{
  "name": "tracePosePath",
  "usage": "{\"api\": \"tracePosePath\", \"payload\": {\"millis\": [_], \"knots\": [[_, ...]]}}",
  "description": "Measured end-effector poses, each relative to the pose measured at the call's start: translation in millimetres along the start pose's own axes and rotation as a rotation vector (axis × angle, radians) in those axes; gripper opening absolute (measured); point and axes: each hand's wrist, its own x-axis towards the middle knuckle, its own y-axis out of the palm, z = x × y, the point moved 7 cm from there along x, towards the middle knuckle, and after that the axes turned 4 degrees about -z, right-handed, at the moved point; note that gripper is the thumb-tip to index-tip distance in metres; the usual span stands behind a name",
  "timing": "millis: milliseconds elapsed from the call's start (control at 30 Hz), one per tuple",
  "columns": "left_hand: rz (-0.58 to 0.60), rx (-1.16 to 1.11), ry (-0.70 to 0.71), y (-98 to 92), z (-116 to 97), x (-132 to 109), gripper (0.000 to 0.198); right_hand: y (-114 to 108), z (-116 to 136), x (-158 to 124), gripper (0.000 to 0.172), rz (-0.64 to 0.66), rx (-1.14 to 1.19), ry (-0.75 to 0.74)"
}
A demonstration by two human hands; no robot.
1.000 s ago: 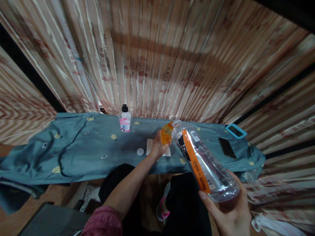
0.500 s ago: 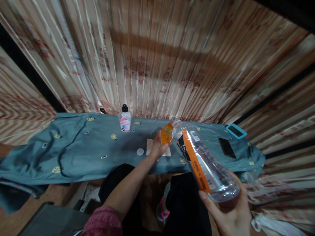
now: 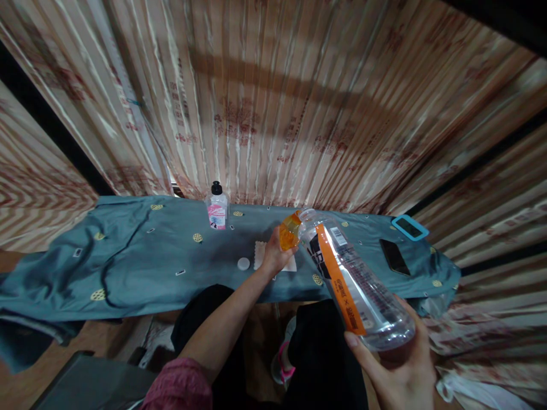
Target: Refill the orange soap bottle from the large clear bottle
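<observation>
My right hand (image 3: 395, 364) grips the base of a large clear plastic bottle (image 3: 354, 279) with an orange-and-black label. The bottle is tilted, neck pointing up and to the left. My left hand (image 3: 273, 253) is closed on the bottle's orange cap (image 3: 289, 230). Both are held in front of a table covered by a teal cloth (image 3: 141, 256). Just beyond my left hand a white square pad (image 3: 260, 253) and a small white round lid (image 3: 243, 263) lie on the cloth.
A small clear bottle (image 3: 217, 208) with a black cap and pink label stands at the back of the table. A black phone (image 3: 394, 256) and a blue-framed device (image 3: 409, 226) lie at the right. Striped curtains (image 3: 277, 102) hang behind.
</observation>
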Motion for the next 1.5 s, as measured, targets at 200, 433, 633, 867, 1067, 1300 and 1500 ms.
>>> {"api": "tracePosePath", "payload": {"millis": [200,433,633,867,1067,1300,1500], "knots": [[-0.018,-0.008,-0.001,1.4,0,1,0.059,1,0,-2,0.093,0.002,0.022,0.035],[-0.021,-0.033,0.035,1.9,1,0,0.058,1,-14,1,0.090,0.010,0.079,0.009],[-0.036,-0.078,0.045,2.5,6,0,0.051,4,-21,3,0.087,0.048,0.117,0.072],[-0.023,-0.108,0.045,3.2,3,-5,0.052,6,-41,5,0.089,0.113,0.246,0.152],[-0.029,-0.158,0.020,3.6,5,-8,0.055,6,-50,10,0.085,0.150,0.298,0.177],[-0.032,-0.211,0.044,3.4,5,-7,0.055,9,-53,8,0.087,0.143,0.331,0.215],[-0.037,-0.259,0.071,4.3,8,-5,0.055,13,-56,6,0.088,0.140,0.338,0.228]]}}
